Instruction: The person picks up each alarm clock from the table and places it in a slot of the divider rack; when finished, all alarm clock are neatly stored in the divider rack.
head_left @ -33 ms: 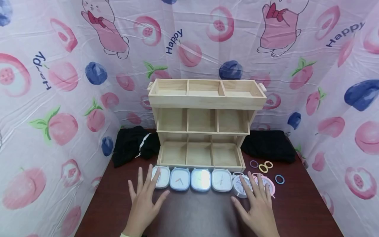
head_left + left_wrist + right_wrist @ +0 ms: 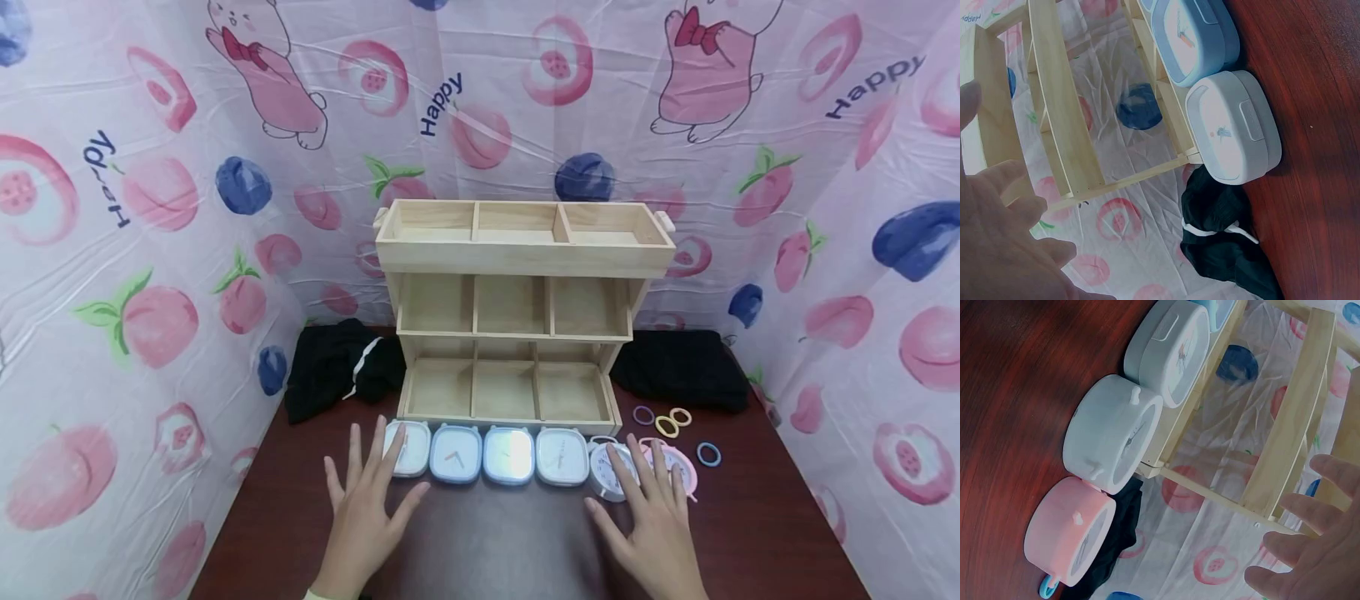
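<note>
Six clocks in row – four square clocks; two round clocks; five hair rings; two black cloths; one wooden shelf – nine boxes; two hands

Six clocks in a row, lower centre of frame, before the shelf: four square clocks white and pale blue, then round white clock, round pink clock.

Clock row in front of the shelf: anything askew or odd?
Nothing stands out. Four square clocks and two round ones lie face up in a line before the wooden shelf; hair ties lie loose at its right.
</note>
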{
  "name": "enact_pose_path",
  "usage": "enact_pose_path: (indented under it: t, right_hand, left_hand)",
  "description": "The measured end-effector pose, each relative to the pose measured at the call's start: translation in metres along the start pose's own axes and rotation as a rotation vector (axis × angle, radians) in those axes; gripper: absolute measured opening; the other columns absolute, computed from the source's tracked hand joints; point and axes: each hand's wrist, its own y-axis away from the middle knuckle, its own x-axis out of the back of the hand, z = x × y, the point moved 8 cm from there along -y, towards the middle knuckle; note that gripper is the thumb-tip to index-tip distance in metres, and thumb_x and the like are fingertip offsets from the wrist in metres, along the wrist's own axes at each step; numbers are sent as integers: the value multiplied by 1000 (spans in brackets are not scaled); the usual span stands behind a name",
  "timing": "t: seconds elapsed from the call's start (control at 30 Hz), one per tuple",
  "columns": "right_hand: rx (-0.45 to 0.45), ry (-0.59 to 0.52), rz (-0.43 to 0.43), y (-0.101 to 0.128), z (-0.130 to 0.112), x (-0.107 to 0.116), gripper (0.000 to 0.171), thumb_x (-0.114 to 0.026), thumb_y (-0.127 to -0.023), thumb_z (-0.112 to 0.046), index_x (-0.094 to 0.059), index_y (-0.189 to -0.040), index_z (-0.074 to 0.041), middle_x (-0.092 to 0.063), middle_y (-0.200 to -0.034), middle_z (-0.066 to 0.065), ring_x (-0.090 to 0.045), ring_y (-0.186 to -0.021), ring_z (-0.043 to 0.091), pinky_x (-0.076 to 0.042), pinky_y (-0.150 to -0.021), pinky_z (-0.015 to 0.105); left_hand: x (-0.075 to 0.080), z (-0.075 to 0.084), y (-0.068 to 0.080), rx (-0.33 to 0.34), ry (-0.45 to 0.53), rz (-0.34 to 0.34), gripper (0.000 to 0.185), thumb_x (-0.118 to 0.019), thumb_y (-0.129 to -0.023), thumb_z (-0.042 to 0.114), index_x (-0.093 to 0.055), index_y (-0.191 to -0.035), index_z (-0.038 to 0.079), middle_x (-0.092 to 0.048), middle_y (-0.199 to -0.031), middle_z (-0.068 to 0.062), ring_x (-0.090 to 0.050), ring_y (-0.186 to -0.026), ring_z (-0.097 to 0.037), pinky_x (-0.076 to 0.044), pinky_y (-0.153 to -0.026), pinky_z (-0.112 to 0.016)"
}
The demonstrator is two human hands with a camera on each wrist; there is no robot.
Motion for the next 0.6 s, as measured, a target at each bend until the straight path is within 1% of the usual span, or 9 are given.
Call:
enact_pose_path:
  t: [0.17,0.33,0.47,0.53,0.6]
  right_hand:
    - [8,-16,14,1,0,-1,82,-84,-86,-42,-52,-160,-24,-41,-171,16,-25,-162,48,3,-139,58]
    - [1,-23,7,3,0,-3,81,-85,-86,-42,-54,-159,-22,-41,-171,17,-25,-162,49,2,-139,58]
    - [-12,-19,-6,4,0,-4,81,-85,-86,-42,-54,-158,-23,-41,-170,18,-27,-160,52,2,-139,59]
    - [-18,-14,-12,4,1,-4,82,-86,-86,-43,-53,-159,-24,-41,-170,19,-28,-159,53,1,-139,61]
    - [-20,-17,-16,5,1,-4,84,-87,-85,-43,-53,-159,-25,-41,-170,19,-28,-159,53,1,-138,63]
  left_hand:
    - [-3,-2,-1,18,0,-19,87,-71,-98,59,-25,-170,42,-10,-182,0,8,-169,-38,13,-125,-83]
    - [-3,-4,-1,29,9,-23,87,-72,-98,58,-28,-170,39,-12,-182,-3,9,-169,-38,12,-125,-83]
    - [-4,-5,-3,10,20,1,87,-74,-97,55,-29,-170,38,-15,-182,-4,6,-169,-39,9,-125,-84]
    - [-5,-5,-6,-7,34,16,89,-76,-97,53,-28,-170,39,-16,-181,-3,3,-169,-39,6,-125,-84]
    - [-5,-3,-12,-30,54,39,91,-78,-96,51,-27,-170,39,-18,-181,-3,-3,-169,-40,3,-126,-84]
